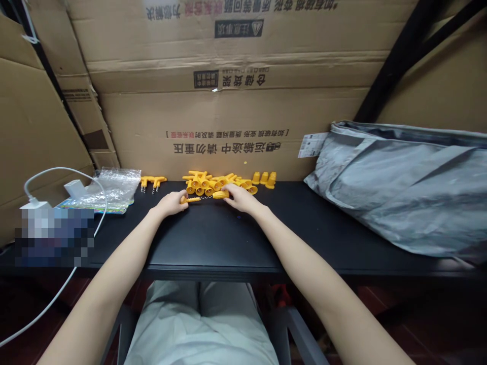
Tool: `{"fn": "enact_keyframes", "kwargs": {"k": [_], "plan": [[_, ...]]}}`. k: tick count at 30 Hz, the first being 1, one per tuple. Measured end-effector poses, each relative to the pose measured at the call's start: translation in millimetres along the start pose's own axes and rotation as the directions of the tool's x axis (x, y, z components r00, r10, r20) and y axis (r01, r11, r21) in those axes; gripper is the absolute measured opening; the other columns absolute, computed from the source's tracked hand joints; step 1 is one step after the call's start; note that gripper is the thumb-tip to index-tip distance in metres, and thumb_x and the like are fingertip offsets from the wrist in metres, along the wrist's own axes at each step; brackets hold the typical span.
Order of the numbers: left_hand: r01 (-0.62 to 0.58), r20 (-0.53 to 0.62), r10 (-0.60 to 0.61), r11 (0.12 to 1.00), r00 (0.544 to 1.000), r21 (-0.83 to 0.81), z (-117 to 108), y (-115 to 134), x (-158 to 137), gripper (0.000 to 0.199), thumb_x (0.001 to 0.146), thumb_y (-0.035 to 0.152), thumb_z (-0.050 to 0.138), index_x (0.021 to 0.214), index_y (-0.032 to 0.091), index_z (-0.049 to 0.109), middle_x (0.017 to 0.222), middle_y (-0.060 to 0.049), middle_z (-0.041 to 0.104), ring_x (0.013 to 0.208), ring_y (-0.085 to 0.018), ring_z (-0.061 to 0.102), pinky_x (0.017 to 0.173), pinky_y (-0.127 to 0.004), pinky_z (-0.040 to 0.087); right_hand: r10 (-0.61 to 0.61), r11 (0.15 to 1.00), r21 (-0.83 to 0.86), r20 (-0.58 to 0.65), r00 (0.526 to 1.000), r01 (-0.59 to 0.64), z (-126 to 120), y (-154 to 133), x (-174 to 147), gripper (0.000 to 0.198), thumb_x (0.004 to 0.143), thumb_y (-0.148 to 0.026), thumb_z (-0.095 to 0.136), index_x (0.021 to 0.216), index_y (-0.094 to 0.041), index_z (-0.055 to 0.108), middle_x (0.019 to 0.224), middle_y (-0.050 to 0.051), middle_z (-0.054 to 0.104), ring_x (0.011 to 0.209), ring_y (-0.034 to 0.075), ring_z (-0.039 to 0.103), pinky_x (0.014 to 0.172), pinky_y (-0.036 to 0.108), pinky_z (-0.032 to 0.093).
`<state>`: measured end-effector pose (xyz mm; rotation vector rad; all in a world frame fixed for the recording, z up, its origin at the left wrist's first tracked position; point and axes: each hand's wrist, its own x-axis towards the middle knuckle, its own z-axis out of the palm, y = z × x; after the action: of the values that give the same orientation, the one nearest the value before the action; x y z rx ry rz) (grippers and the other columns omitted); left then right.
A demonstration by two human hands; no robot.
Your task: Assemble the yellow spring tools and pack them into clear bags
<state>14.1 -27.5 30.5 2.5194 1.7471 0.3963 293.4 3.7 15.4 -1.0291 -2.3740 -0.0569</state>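
My left hand (171, 204) is closed round a yellow T-handled corkscrew (193, 199), whose shaft points to the right. In the fingers of my right hand (242, 198) is a ribbed yellow cap (219, 194), lying sideways with one end toward the left hand. A small gap separates the two pieces. Right behind both hands lies a pile of yellow corkscrews and bell-shaped pieces (203, 183). Metal spirals (206, 197) show at the pile's front edge. My fingertips are partly hidden.
Yellow T-handled corkscrews (153, 180) with metal spirals lie left of the pile; yellow caps (265, 178) stand right of it. Clear plastic packaging (116, 188) and a white charger with cable (35, 207) lie left. A grey bag (395, 187) fills the right. Cardboard (228, 111) walls the back.
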Motion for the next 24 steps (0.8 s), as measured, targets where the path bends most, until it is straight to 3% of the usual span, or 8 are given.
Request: {"fn": "enact_keyframes", "kwargs": {"k": [12, 24], "plan": [[-0.121, -0.113, 0.115, 0.991, 0.987, -0.052, 11, 9, 2, 0.022, 0.078, 0.03, 0.05, 0.096, 0.023, 0.059, 0.079, -0.001, 0.064, 0.073, -0.017, 0.058, 0.067, -0.025, 0.041, -0.072, 0.985, 0.156, -0.014, 0.997, 0.073, 13, -15, 3, 0.025, 0.081, -0.017, 0.06, 0.106, -0.016, 0.061, 0.107, 0.012, 0.064, 0.1, 0.024, 0.06, 0.09, 0.041, 0.047], [-0.144, -0.185, 0.133, 0.989, 0.974, -0.045, 11, 10, 2, 0.027, 0.079, 0.029, 0.05, 0.101, 0.02, 0.063, 0.089, -0.004, 0.065, 0.078, -0.018, 0.059, 0.073, -0.027, 0.043, -0.026, 0.985, 0.17, -0.041, 0.999, 0.032, 9, -27, 1, 0.025, 0.089, -0.023, 0.051, 0.111, -0.016, 0.06, 0.105, 0.012, 0.059, 0.098, 0.022, 0.059, 0.092, 0.041, 0.047]]}}
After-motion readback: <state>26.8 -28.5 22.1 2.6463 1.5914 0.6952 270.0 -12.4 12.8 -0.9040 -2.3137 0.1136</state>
